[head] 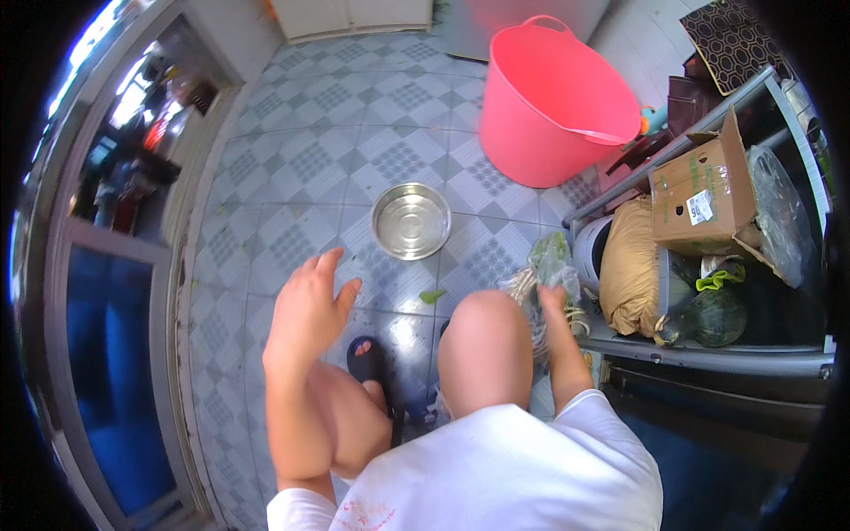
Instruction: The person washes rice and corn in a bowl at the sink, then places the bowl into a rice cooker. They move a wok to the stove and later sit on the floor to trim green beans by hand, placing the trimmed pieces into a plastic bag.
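Observation:
My left hand (pixel 319 299) is raised over the tiled floor, its fingers apart and nothing in it. Over on the right, beyond my knee, my right hand (pixel 552 297) grips a clear plastic bag (pixel 552 260) with green leafy vegetables inside. Below and beside that bag lies a heap of whitish cords or netting (pixel 524 289), partly hidden by the knee. A round metal basin (pixel 412 222) stands on the floor ahead of me, with a shiny bottom. One loose green leaf (pixel 432 296) lies between the basin and my feet.
A large pink tub (pixel 544 113) stands at the upper right. Along the right side, a metal rack (pixel 671 146) holds a cardboard box (pixel 697 192), a tan sack (pixel 627 265) and a dark green melon or gourd (pixel 718 318). A glass-paned door frame (pixel 119 232) runs along the left.

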`<state>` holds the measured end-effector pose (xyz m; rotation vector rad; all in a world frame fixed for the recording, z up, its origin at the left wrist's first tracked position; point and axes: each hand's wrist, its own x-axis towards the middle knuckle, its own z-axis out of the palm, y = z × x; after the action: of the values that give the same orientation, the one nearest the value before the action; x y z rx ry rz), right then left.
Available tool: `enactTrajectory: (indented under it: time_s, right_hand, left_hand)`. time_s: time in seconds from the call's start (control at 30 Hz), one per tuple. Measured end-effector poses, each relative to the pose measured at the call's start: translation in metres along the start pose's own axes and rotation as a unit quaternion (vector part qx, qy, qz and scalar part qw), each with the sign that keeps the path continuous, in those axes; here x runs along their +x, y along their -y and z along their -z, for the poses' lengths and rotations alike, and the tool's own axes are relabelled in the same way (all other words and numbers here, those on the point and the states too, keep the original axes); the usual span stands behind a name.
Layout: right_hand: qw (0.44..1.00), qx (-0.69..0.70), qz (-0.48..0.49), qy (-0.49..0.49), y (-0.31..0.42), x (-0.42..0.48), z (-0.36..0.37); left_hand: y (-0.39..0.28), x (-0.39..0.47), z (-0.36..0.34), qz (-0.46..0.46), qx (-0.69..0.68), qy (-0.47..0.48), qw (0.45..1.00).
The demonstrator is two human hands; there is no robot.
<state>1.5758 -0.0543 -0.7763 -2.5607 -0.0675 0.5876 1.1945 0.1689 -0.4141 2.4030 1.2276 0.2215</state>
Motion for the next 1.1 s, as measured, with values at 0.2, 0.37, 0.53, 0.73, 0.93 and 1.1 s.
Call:
enactTrajectory:
  time_s: [0.2, 0.37, 0.53, 0.73, 0.93, 1.1]
  right_hand:
    - [0.931, 0.297, 0.176, 0.118, 0.093, -0.017, 0.061]
    - [0.896, 0.3, 0.306, 0.117, 0.158, -0.058, 0.119]
    - [0.828, 0.334, 0.401, 0.206, 0.23, -0.146, 0.16]
    - [0.778, 0.188, 0.505, 0.324, 0.294, -0.266, 0.204]
    - [0.762, 0.092, 0.572, 0.289, 0.307, -0.307, 0.154]
    - [0.741, 0.048, 0.593, 0.31, 0.277, -0.313, 0.062]
  left_hand:
    - [0.014, -0.06, 0.025, 0.093, 0.03, 0.017, 0.995]
    - [-0.01, -0.087, 0.053, 0.081, -0.005, 0.047, 0.996]
    - [-0.012, -0.09, 0.069, -0.011, -0.031, 0.076, 0.997]
    - [0.015, -0.078, 0.072, -0.051, -0.048, 0.005, 0.998]
    - [0.02, -0.079, 0.049, -0.023, -0.148, -0.106, 0.983]
    - [0.032, -0.086, 0.007, 0.028, -0.345, -0.112, 0.931]
